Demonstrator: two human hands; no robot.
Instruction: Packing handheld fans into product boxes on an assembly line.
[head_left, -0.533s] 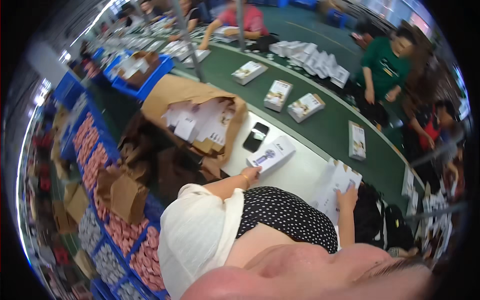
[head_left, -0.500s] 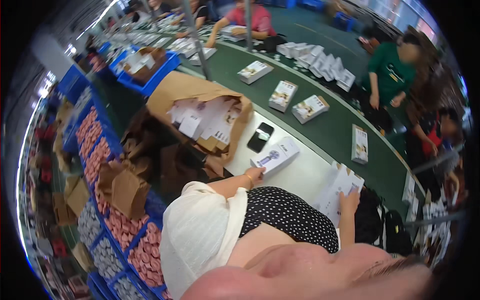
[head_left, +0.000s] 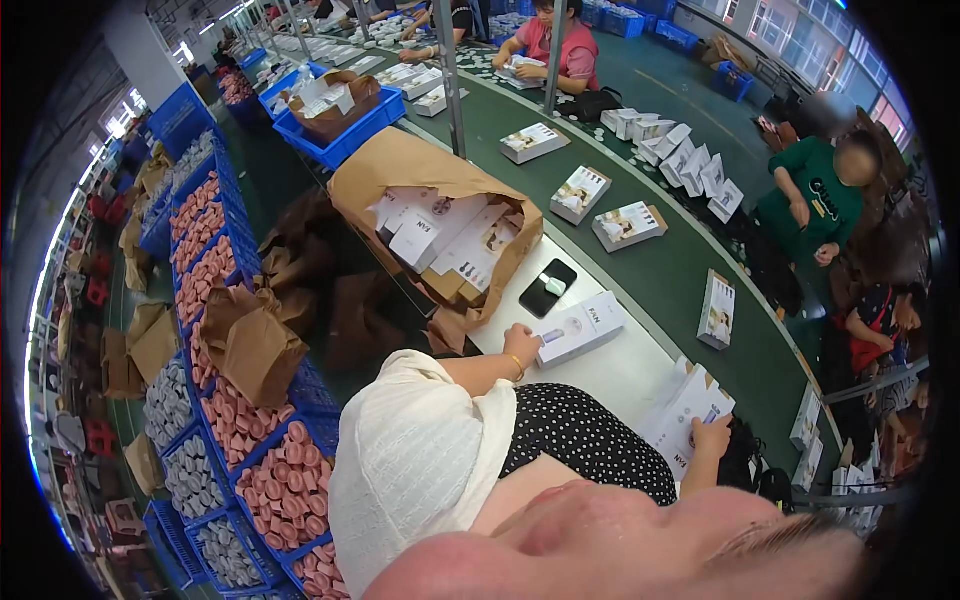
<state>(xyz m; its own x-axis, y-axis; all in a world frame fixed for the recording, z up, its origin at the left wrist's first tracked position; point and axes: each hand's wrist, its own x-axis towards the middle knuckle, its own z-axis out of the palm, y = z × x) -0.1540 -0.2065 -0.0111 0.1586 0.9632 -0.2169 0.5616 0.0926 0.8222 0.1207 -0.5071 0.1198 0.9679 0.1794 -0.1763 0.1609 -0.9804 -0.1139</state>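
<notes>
A white box (head_left: 582,330) with a printed picture lies on the white tabletop (head_left: 590,385) before me. My left hand (head_left: 521,346) grips the left end of this box, fingers curled at its edge. Over to the right, several white printed cartons (head_left: 676,418) that look flattened lie overlapping at the table's right end. My right hand (head_left: 711,437) holds them at their right edge, its fingers bent over the top one. A black phone (head_left: 537,302) with a small pale object on it lies just beyond the box.
A large brown paper bag (head_left: 375,170) full of white cartons lies at the table's left. The green conveyor (head_left: 660,277) carries white boxes past the far edge. Blue crates (head_left: 300,410) of pink and grey parts stand left. Co-workers sit across the belt, one in green (head_left: 812,180).
The whole view has shifted, so the scene sits lower and farther right. My left hand has moved slightly along the box's left end. The right hand stays at the cartons.
</notes>
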